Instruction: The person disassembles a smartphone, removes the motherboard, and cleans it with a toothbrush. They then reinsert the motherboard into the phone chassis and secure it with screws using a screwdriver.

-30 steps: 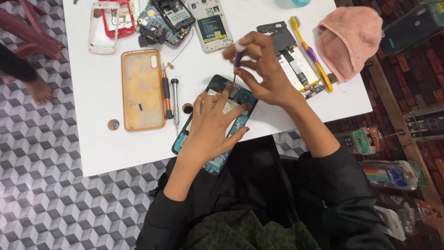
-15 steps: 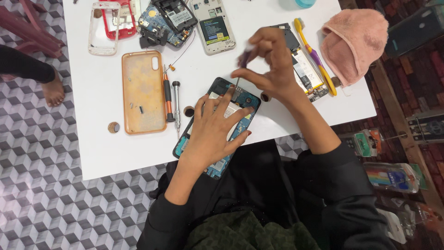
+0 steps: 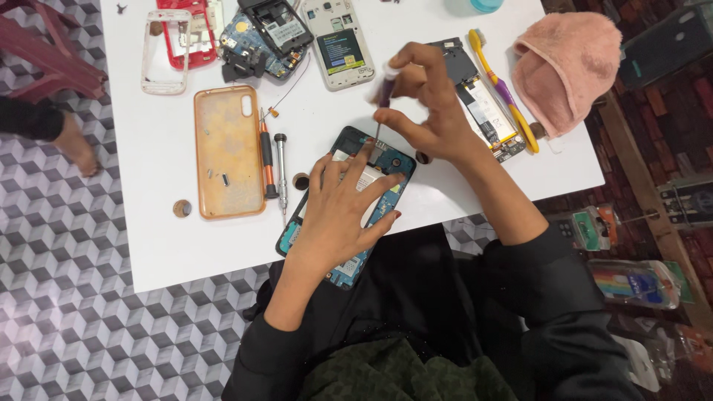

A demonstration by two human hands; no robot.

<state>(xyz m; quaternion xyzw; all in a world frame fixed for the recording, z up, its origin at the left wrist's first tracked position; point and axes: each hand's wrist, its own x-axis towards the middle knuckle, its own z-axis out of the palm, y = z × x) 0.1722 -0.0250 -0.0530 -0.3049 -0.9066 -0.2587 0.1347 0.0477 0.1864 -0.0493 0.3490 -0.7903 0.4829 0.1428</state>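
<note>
- Head view: my left hand (image 3: 338,215) lies flat, fingers spread, on the opened phone (image 3: 347,204) at the bench's (image 3: 148,238) near edge.
- My right hand (image 3: 427,111) pinches a small screwdriver (image 3: 385,96), tip on the phone.
- An orange phone case (image 3: 229,152) beside it holds a tiny loose part.

White phone (image 3: 338,41), top centre of table: rectangular, back open, with a dark label panel bearing a yellow and green patch. Opened blue phone (image 3: 349,212), table front edge: small white label near its lower end. Dismantled phone (image 3: 486,111), right of centre: long pale battery label on a dark body. Floor, right of table: green-and-orange packet (image 3: 590,226); clear rectangular packet with rainbow stripes (image 3: 635,282); dark flat package with teal patch (image 3: 665,44), upper right; dark boxed item (image 3: 687,200) at the right edge.
</note>
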